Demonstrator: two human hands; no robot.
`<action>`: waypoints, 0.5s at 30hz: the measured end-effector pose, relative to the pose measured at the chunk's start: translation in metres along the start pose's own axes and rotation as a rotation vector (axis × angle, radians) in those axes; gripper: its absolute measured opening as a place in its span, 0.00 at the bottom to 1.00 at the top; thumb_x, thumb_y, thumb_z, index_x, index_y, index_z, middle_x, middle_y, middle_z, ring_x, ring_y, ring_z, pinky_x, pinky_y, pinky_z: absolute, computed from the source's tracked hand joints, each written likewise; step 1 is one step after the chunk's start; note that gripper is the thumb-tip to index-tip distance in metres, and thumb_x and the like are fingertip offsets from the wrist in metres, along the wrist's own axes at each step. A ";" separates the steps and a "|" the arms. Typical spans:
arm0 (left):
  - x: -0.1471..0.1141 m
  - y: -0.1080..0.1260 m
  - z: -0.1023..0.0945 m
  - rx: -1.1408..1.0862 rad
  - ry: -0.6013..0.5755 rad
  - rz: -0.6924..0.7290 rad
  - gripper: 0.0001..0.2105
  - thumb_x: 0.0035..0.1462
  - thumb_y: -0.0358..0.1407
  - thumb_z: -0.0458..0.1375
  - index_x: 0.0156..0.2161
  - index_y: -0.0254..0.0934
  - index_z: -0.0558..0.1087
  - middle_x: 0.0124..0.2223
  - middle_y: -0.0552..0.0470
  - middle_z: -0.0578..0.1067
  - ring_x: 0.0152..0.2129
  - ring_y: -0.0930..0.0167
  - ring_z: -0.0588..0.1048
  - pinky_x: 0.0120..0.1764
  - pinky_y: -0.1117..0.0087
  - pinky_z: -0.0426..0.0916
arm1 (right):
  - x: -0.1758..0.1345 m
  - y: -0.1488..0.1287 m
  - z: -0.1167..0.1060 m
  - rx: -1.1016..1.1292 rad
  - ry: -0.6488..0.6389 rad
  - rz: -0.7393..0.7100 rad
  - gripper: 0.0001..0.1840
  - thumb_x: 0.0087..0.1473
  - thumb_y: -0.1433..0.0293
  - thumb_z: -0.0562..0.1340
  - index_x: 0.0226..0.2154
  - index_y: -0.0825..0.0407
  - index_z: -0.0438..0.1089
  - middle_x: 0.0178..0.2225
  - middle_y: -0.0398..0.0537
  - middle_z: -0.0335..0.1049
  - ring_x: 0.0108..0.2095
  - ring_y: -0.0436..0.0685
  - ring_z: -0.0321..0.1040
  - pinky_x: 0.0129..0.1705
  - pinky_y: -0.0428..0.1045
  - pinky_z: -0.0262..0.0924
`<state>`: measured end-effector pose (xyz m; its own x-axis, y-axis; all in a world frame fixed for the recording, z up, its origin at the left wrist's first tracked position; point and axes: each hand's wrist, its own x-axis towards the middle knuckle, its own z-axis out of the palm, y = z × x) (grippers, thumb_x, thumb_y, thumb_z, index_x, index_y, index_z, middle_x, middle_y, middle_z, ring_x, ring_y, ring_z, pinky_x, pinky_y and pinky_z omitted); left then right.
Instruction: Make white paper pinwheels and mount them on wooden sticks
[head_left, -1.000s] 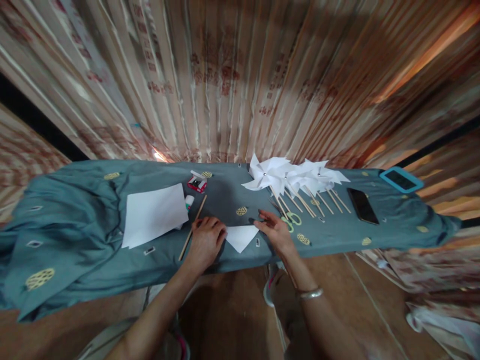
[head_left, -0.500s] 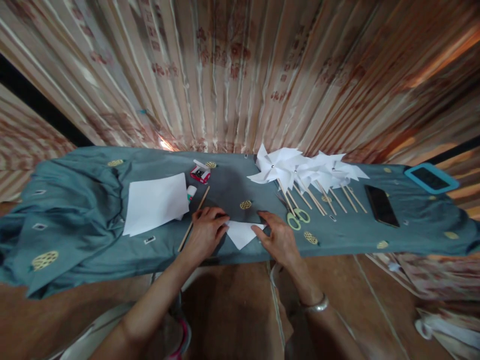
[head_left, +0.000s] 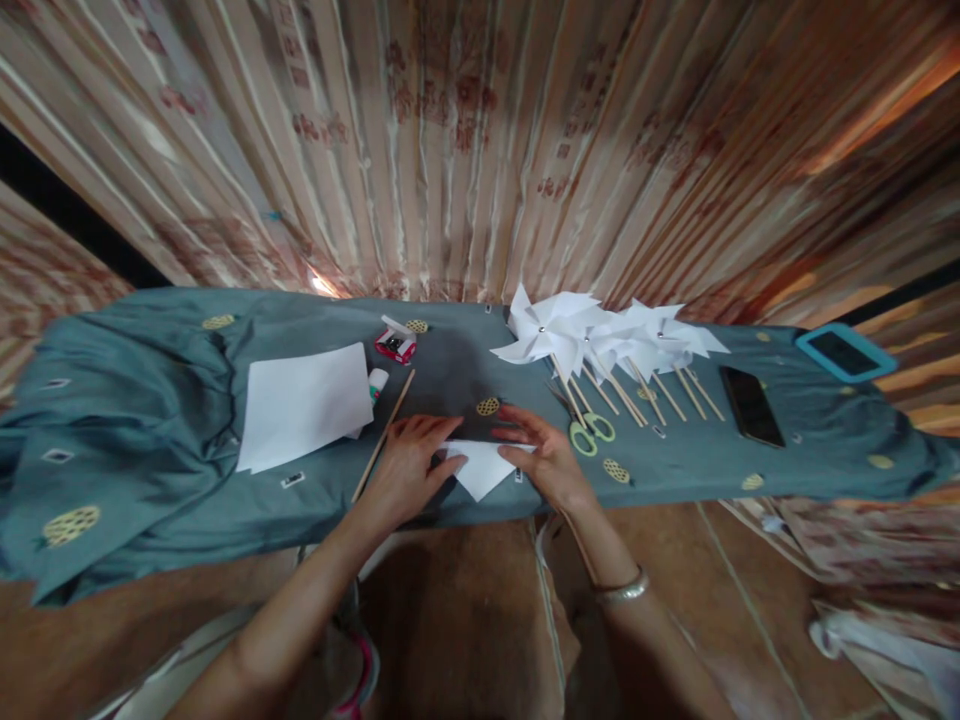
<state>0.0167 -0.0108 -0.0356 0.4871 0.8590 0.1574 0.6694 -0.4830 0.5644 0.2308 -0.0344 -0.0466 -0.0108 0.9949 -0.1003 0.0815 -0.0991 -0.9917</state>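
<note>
A white sheet of paper folded into a triangle (head_left: 481, 472) lies on the cloth near the front edge, its point toward me. My left hand (head_left: 409, 465) is at its left corner, thumb resting on the paper and fingers stretched out past the upper edge. At the right corner is my right hand (head_left: 546, 462), its thumb on the paper and its fingers spread apart above the fold. A thin wooden stick (head_left: 382, 438) lies just left of my left hand. Green-handled scissors (head_left: 591, 434) lie beyond my right hand.
White paper pinwheels (head_left: 544, 328) on sticks lie at the back right. A phone (head_left: 751, 405) and a blue-framed tablet (head_left: 846, 352) lie farther right. To the left are a stack of white paper (head_left: 306, 408), a glue stick (head_left: 377, 383) and an open red box (head_left: 396, 342).
My left thumb and fingers have spread farther apart at the paper's corner. My right fingers have lifted and opened, shifting slightly left and away from me. The folded paper has barely moved.
</note>
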 end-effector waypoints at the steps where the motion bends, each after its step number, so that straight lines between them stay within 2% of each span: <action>1: 0.001 0.003 -0.003 -0.035 -0.024 0.003 0.18 0.59 0.38 0.59 0.54 0.39 0.73 0.46 0.45 0.79 0.46 0.61 0.73 0.51 0.56 0.64 | 0.000 -0.004 0.000 0.002 -0.032 -0.005 0.29 0.44 0.65 0.68 0.51 0.49 0.69 0.53 0.56 0.73 0.46 0.63 0.76 0.41 0.55 0.72; 3: 0.001 0.008 -0.009 -0.130 -0.097 -0.019 0.16 0.57 0.39 0.60 0.49 0.36 0.77 0.38 0.46 0.79 0.36 0.64 0.75 0.42 0.62 0.67 | -0.001 -0.012 -0.001 0.006 -0.098 -0.013 0.29 0.43 0.67 0.68 0.51 0.48 0.69 0.54 0.55 0.72 0.43 0.61 0.77 0.41 0.54 0.72; 5: 0.001 0.012 -0.012 -0.261 -0.160 -0.068 0.13 0.56 0.38 0.60 0.43 0.34 0.79 0.34 0.48 0.79 0.28 0.67 0.74 0.34 0.68 0.66 | -0.001 -0.018 0.000 0.018 -0.151 -0.017 0.30 0.43 0.67 0.69 0.51 0.48 0.69 0.53 0.54 0.72 0.42 0.60 0.77 0.41 0.54 0.72; 10: -0.003 0.015 -0.008 -0.647 -0.237 -0.236 0.11 0.50 0.41 0.61 0.27 0.35 0.79 0.24 0.54 0.75 0.21 0.72 0.69 0.25 0.74 0.59 | -0.003 -0.021 0.005 0.107 -0.184 -0.002 0.31 0.43 0.63 0.71 0.51 0.47 0.68 0.55 0.54 0.71 0.42 0.60 0.77 0.39 0.53 0.72; 12: -0.003 0.016 -0.005 -0.814 -0.199 -0.356 0.12 0.47 0.42 0.62 0.24 0.34 0.78 0.21 0.56 0.73 0.19 0.73 0.67 0.24 0.74 0.58 | -0.004 -0.019 0.009 0.174 -0.127 -0.015 0.31 0.45 0.59 0.69 0.52 0.48 0.68 0.56 0.55 0.70 0.46 0.62 0.76 0.42 0.54 0.72; 15: 0.000 0.019 -0.004 -1.105 0.042 -0.551 0.13 0.42 0.44 0.67 0.27 0.35 0.79 0.23 0.55 0.75 0.23 0.71 0.71 0.29 0.72 0.65 | -0.007 -0.015 0.018 0.249 -0.047 -0.088 0.29 0.53 0.54 0.63 0.54 0.50 0.67 0.55 0.58 0.71 0.51 0.63 0.72 0.50 0.57 0.70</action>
<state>0.0271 -0.0195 -0.0221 0.2584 0.9169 -0.3041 -0.0633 0.3301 0.9418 0.2122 -0.0400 -0.0326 -0.0539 0.9985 -0.0103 -0.1698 -0.0193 -0.9853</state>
